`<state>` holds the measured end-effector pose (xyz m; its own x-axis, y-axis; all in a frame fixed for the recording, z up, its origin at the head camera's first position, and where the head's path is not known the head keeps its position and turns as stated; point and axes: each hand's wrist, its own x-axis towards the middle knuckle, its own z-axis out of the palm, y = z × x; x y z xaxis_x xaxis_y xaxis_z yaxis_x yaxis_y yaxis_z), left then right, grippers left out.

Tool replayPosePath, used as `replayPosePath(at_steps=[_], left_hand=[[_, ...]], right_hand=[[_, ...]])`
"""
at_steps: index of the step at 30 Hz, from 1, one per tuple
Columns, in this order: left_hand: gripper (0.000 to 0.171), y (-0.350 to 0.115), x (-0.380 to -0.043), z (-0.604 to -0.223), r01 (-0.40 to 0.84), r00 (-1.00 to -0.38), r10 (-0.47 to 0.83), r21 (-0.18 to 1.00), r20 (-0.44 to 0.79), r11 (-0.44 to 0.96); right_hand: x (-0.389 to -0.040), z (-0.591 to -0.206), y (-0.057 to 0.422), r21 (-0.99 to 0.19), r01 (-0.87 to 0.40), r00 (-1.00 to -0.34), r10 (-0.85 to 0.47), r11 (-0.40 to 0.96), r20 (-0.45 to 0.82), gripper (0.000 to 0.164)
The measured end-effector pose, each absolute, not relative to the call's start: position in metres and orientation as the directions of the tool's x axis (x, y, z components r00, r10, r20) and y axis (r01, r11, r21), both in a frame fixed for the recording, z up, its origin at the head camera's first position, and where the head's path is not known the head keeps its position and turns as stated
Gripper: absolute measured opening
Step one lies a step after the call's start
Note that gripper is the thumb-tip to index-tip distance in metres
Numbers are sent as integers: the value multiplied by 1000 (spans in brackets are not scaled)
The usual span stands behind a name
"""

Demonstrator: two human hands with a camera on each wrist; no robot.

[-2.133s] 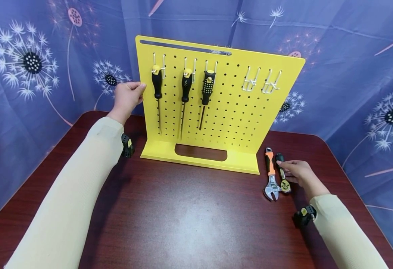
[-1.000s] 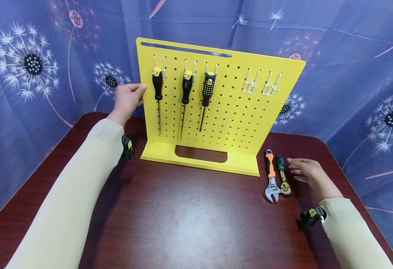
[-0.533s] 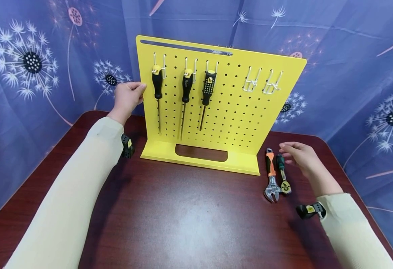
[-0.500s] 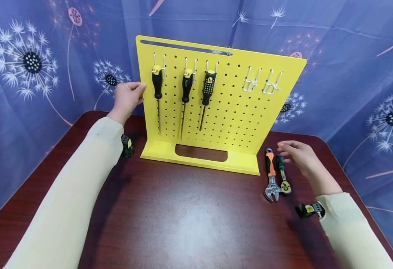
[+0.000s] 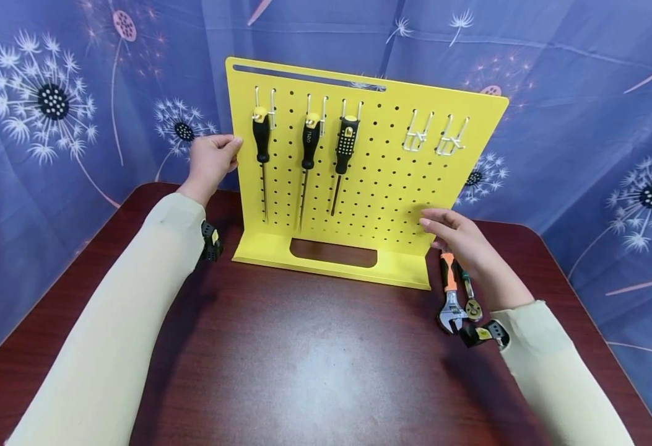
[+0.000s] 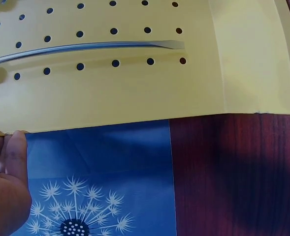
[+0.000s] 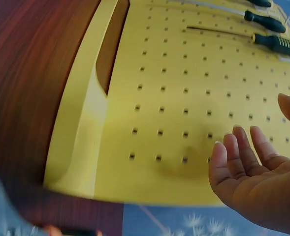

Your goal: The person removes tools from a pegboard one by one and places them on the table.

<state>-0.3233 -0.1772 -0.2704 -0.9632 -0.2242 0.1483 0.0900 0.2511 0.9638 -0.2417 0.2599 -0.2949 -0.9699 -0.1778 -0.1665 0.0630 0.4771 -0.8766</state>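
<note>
Three black-and-yellow screwdrivers (image 5: 311, 145) hang upper centre; two metal wrenches (image 5: 451, 300) lie unhung, right. Left hand (image 5: 210, 162) pinches yellow pegboard (image 5: 371, 186); right hand (image 5: 460, 240), relaxed, holds nothing.

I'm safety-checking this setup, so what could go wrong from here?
The left hand pinches the edge of the yellow pegboard; a tug might tip it or shake loose the hanging screwdrivers. The right hand, open, appears close to the board and could bump it. Moving low, it might also nudge the adjustable wrench and ratchet it partly hides in the head view.
</note>
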Motion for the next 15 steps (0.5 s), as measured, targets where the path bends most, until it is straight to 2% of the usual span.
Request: replayPosePath(at_steps=[7, 15], left_hand=[[21, -176, -323, -270, 89, -964, -222, 965, 145, 246], [27, -176, -323, -271, 97, -961, -229, 966, 153, 239]], right_hand=[[-247, -293, 231, -934, 30, -969, -218, 357, -114, 61], [-255, -292, 207, -965, 3, -966, -250, 262, -71, 56]])
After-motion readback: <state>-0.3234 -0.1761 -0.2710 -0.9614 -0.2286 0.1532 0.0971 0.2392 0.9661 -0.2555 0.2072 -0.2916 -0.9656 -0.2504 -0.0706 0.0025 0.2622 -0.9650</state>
